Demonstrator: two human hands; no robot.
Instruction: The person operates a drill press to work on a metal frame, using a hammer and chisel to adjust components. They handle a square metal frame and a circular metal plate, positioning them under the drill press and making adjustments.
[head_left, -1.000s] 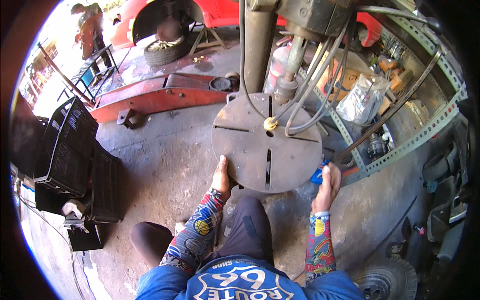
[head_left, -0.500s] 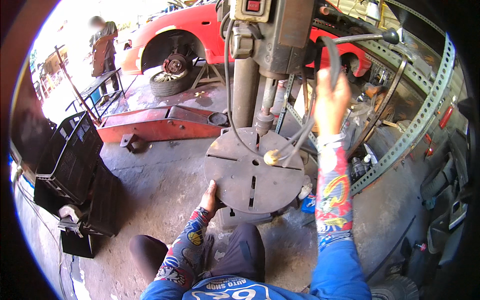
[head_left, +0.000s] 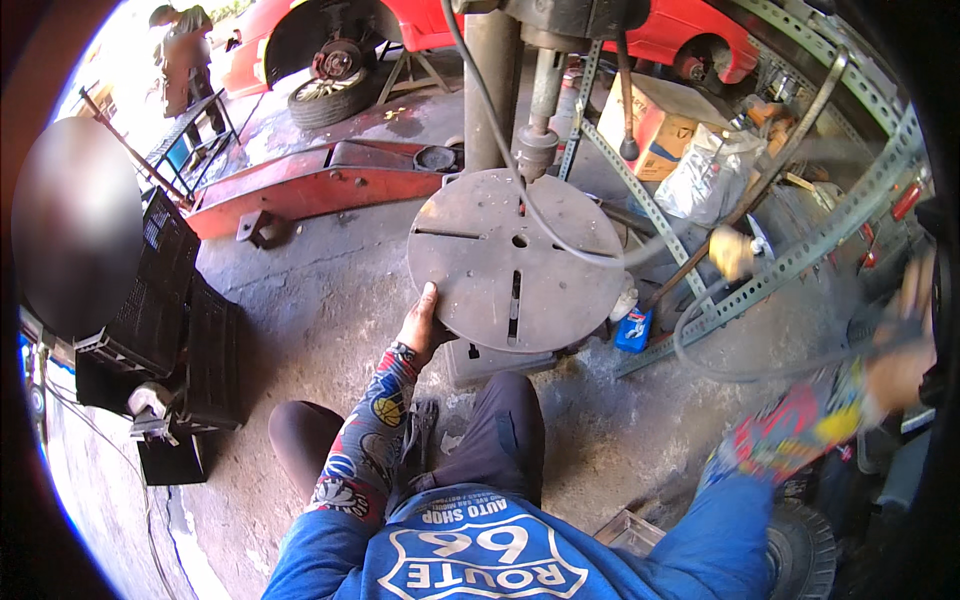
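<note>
My left hand (head_left: 424, 325) grips the near left edge of a round, slotted drill press table (head_left: 475, 295), its thumb on top and its fingers underneath. Above the table's far side hangs the drill chuck (head_left: 537, 148). A grey power cable (head_left: 530, 205) drops from the machine head and runs over the table to the right. Far out at the right edge, my right hand (head_left: 900, 370), smeared by motion, is closed on a looped part of the cable. A yellowish plug-like end (head_left: 733, 253) swings blurred beside the metal rack.
A perforated metal rack (head_left: 790, 275) stands to the right, with a cardboard box (head_left: 660, 120) and a plastic bag (head_left: 712, 175) behind. A red floor jack (head_left: 300, 190) lies beyond the table. Black crates (head_left: 205, 350) stand left. Farther back are a red car (head_left: 425, 20) and another person (head_left: 185, 75).
My right hand has swung from above the table out to the far right, pulling the cable along. The left hand stays on the table edge. The view has tipped downward.
</note>
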